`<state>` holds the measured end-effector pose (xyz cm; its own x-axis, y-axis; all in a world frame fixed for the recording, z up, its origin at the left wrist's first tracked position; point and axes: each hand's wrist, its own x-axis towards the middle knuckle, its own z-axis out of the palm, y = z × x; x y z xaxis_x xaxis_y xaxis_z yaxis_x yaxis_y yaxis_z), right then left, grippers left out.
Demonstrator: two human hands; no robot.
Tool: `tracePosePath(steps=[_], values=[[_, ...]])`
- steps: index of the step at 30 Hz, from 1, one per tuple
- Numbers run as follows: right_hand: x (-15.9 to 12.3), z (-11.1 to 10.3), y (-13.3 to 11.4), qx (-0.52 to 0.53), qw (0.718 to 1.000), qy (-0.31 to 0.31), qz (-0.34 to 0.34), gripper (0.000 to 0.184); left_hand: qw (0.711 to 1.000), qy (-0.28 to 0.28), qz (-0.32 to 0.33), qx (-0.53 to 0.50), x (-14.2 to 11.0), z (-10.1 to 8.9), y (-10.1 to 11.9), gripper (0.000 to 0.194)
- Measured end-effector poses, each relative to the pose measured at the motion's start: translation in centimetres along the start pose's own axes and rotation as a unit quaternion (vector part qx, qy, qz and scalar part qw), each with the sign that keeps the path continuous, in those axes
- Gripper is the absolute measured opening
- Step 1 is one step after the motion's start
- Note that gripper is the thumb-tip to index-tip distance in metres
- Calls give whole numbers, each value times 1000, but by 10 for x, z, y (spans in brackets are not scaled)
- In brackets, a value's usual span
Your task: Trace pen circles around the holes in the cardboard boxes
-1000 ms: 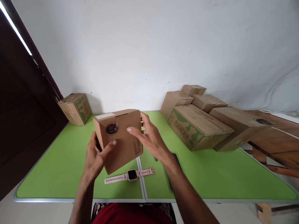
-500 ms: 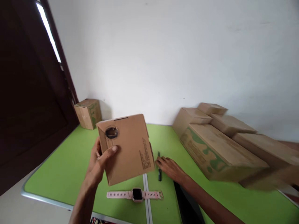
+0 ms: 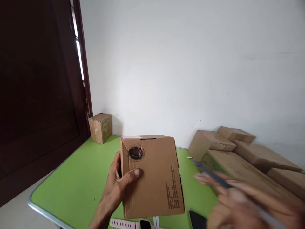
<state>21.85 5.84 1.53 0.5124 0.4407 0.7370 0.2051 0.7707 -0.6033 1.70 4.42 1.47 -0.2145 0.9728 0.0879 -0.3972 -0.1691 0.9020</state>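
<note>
Box [image 3: 153, 183] of brown cardboard is held up with its broad side facing the viewer, its faces meeting in a roughly squarish block. Near its upper left corner a ragged hole is ringed with dark scribbled lines; what lies inside cannot be made out. A narrow dark slot runs along the top edge, small print sits low on the right, and the right edge looks torn.

The left hand [image 3: 115, 187] is clamped on the box's left edge, thumb flat on the front below the hole, fingers wrapped behind. Well to the right of that grip, the right hand [image 3: 240, 203] is badly blurred; its fingers are closed around a slim dark tool [image 3: 214, 176], whose pale tip points toward the back left, apart from the box.

Below the left grip lies a watch [image 3: 126, 224] with a soft-looking pink strap punched with holes. Just left of the right hand is a flat, dark slab [image 3: 197, 220]. Both rest on a smooth green table [image 3: 66, 187] with a pale metallic rim. Beyond the right hand sits a cluster of boxes [image 3: 245, 168], and behind the left hand stands a smaller carton [image 3: 96, 130]; their contents are hidden.
</note>
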Motion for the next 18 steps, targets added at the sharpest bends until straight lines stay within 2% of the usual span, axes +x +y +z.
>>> tracePosePath(steps=[1, 3, 5, 7, 14, 18], values=[[-12, 10, -14, -2, 1000, -11, 5, 13, 1000, -10, -5, 5, -3, 4, 1, 85], [-28, 27, -30, 8, 996, -80, -27, 17, 999, -36, -9, 16, -8, 8, 4, 79], [-34, 37, -33, 15, 986, -148, -79, 25, 998, -56, 2, 33, -12, 10, 7, 71], [-31, 41, -31, 9, 976, -182, -115, 32, 997, -56, 12, 45, -15, 10, 9, 64], [-24, 36, -29, -19, 976, -178, -125, 31, 999, -38, -9, 29, -20, 15, 10, 68], [-25, 36, -29, -30, 974, -183, -131, 29, 998, -50, -22, 25, -20, 14, 9, 71]])
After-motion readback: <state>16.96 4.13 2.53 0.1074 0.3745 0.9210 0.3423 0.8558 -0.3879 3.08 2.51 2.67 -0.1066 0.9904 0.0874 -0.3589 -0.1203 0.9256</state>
